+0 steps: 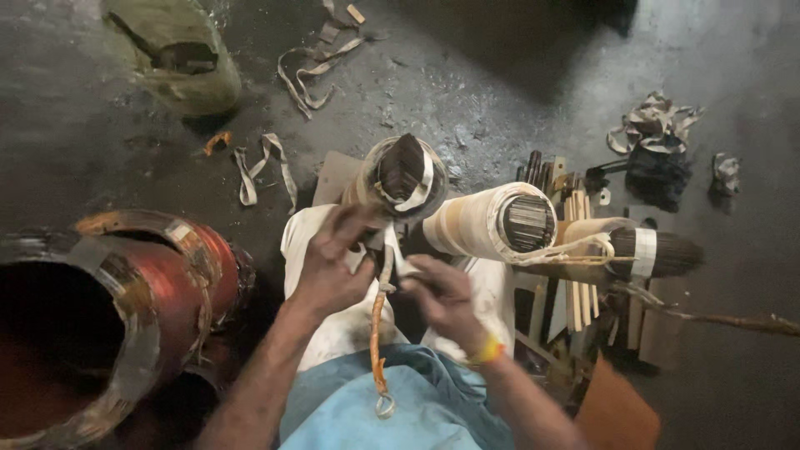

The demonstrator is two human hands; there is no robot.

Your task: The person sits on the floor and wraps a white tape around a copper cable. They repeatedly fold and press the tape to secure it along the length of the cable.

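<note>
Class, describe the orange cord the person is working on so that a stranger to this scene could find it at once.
Start at the big red drum on the left, then move right to the two hands, left hand and right hand, meeting below a taped bundle. The orange cord hangs down between them over the blue cloth. Unlike the pale tape strips on the floor, it ends in a small metal ring.

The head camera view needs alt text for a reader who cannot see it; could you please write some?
Seen from above, a person's left hand and right hand work pale tape on a wrapped coil bundle; an orange cord hangs below. A red drum stands left, tape scraps litter the dark floor.
</note>
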